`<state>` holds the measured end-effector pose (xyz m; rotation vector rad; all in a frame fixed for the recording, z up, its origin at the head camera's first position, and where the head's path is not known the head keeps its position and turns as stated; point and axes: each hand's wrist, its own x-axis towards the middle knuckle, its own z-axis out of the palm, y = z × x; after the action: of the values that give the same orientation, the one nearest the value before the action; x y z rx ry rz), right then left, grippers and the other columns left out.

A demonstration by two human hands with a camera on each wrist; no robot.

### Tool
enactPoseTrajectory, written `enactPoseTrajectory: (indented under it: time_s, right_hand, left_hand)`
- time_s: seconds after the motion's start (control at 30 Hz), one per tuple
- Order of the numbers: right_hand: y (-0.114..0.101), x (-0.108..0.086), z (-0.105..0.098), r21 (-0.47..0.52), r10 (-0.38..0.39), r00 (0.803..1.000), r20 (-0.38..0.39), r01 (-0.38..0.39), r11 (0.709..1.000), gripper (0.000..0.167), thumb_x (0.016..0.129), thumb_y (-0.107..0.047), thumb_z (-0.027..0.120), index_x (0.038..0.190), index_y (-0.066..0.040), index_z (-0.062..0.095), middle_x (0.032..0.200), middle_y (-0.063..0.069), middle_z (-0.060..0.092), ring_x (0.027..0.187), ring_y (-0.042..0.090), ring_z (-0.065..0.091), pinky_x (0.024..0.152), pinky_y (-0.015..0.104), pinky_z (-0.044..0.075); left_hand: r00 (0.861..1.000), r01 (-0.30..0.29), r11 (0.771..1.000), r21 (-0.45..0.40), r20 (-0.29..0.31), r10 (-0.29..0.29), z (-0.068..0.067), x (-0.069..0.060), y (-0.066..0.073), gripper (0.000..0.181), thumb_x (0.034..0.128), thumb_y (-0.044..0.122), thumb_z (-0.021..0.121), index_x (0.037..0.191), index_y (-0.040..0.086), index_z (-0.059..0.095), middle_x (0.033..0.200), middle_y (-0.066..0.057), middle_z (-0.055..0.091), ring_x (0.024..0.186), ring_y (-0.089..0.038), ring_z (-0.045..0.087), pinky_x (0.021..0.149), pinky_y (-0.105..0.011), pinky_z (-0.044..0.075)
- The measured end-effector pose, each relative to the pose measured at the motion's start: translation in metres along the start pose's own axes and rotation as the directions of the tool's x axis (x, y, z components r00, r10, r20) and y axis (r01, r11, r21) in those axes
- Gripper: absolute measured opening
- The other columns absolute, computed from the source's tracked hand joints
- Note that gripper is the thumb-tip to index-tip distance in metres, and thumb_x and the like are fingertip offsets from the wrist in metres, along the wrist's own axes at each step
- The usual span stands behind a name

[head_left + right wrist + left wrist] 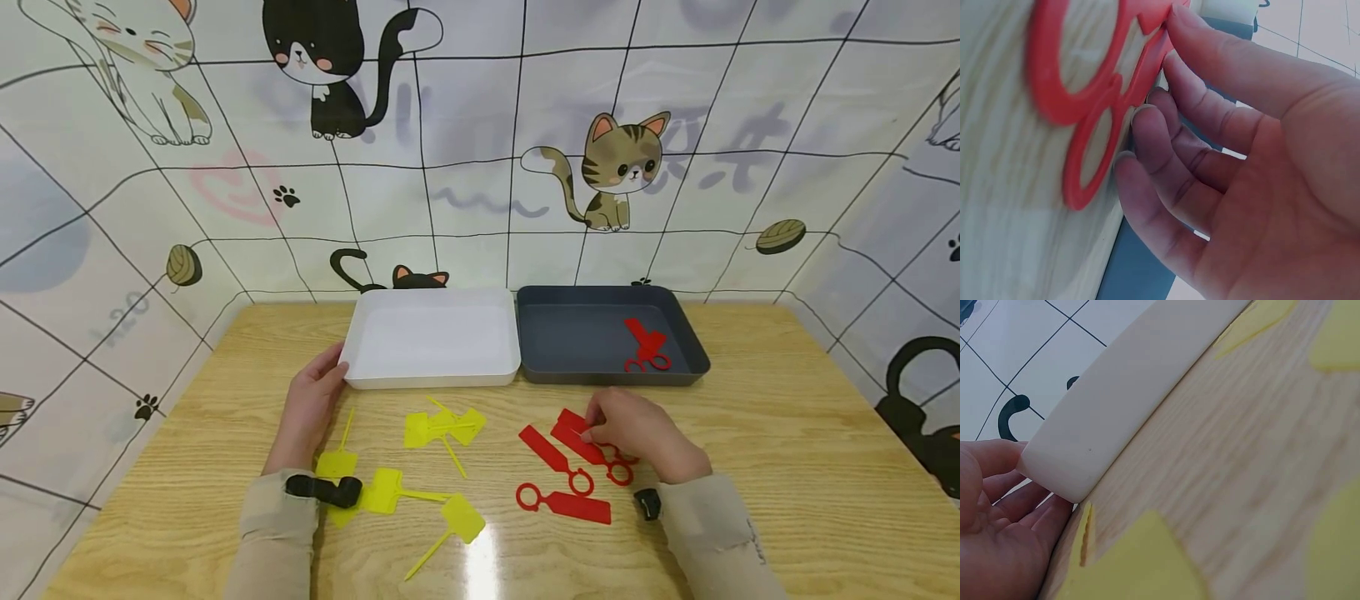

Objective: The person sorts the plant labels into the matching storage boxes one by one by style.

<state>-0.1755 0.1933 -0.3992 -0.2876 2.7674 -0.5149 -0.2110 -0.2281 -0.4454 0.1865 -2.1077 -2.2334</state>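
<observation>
Pinching hand: right hand (637, 429), its grip clamped on a red tag (573, 442), thumb and forefinger tips together at the plate edge; remaining fingers bent alongside.
Tag under grip: one of an overlapping bunch, lying at the fingertips on the tabletop (765, 408), just in front of the dark tray (600, 375); ring ends sit below the hand, toward the person.
Loose red tags: one (543, 448) slanting left of the grip, its ring nearer the person; another (581, 507) nearer still, ring pointing left.
Tags in dark tray: a few red ones (643, 337), overlapping, in the right part, beyond the right hand; exact count unclear.
Left hand: left hand (311, 404) holds the front left corner of the white tray (431, 381), thumb on the near side, fingers round the end.
Trays: side by side, white on the left; whether they touch, cannot tell.
Yellow tags: several (386, 490) between left wrist and red tags, some overlapping.
Backdrop: pale gridded cloth (480, 108) with cartoon cats.
</observation>
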Motion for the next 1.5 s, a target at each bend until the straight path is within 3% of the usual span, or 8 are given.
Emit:
enactPoseTrajectory:
  time_s: [0.17,0.5,0.73,1.03,1.5]
  right_hand:
    - [-0.0030,-0.0023,-0.0013,-0.030,0.003,1.000,-0.015,-0.003,1.000,0.023,0.072,-0.024,0.074,0.088,-0.014,0.061,0.076,-0.003,0.051,0.066,0.013,0.045,0.057,0.029,0.040]
    - [-0.0092,-0.0053,-0.0010,-0.097,-0.026,0.999,-0.035,0.023,0.995,0.016,0.074,-0.018,0.072,0.084,-0.014,0.060,0.078,-0.004,0.052,0.068,0.012,0.047,0.057,0.029,0.041]
    - [-0.0090,-0.0039,0.0000,-0.117,-0.050,0.998,-0.035,0.046,0.992,0.015,0.075,-0.017,0.071,0.083,-0.015,0.058,0.077,-0.004,0.051,0.070,0.013,0.046,0.058,0.029,0.041]
    - [-0.0097,-0.0065,-0.0001,-0.133,-0.032,0.998,-0.056,0.024,0.991,0.016,0.074,-0.019,0.072,0.083,-0.015,0.060,0.077,-0.004,0.053,0.071,0.015,0.047,0.057,0.031,0.041]
    - [-0.0082,-0.0077,0.0006,-0.152,-0.074,0.994,-0.080,0.061,0.986,0.018,0.073,-0.018,0.073,0.081,-0.014,0.058,0.074,-0.005,0.052,0.076,0.018,0.045,0.065,0.033,0.041]
  left_hand:
    - [1.000,0.002,1.000,-0.002,-0.004,-0.002,0.0002,-0.0003,0.0001,0.046,0.0935,0.013,0.046,0.138,0.009,0.034,0.142,-0.008,0.030,0.127,-0.019,0.032,0.099,-0.027,0.031]
    - [1.000,-0.007,1.000,-0.011,-0.002,0.007,0.0012,-0.0008,0.0005,0.046,0.0933,0.013,0.047,0.137,0.007,0.034,0.142,-0.008,0.030,0.127,-0.019,0.032,0.099,-0.027,0.031]
    - [1.000,0.000,1.000,0.024,-0.008,0.000,0.0007,-0.0014,0.0018,0.046,0.0938,0.015,0.046,0.138,0.010,0.034,0.142,-0.006,0.030,0.127,-0.017,0.032,0.099,-0.026,0.031]
    - [1.000,0.011,1.000,0.018,-0.002,-0.011,0.0018,-0.0017,0.0027,0.047,0.0938,0.016,0.046,0.138,0.011,0.034,0.142,-0.006,0.030,0.126,-0.017,0.032,0.100,-0.027,0.030]
    - [1.000,0.004,1.000,-0.007,0.003,-0.004,0.0014,-0.0006,0.0018,0.046,0.0935,0.013,0.046,0.138,0.008,0.034,0.142,-0.008,0.029,0.127,-0.020,0.032,0.100,-0.028,0.029]
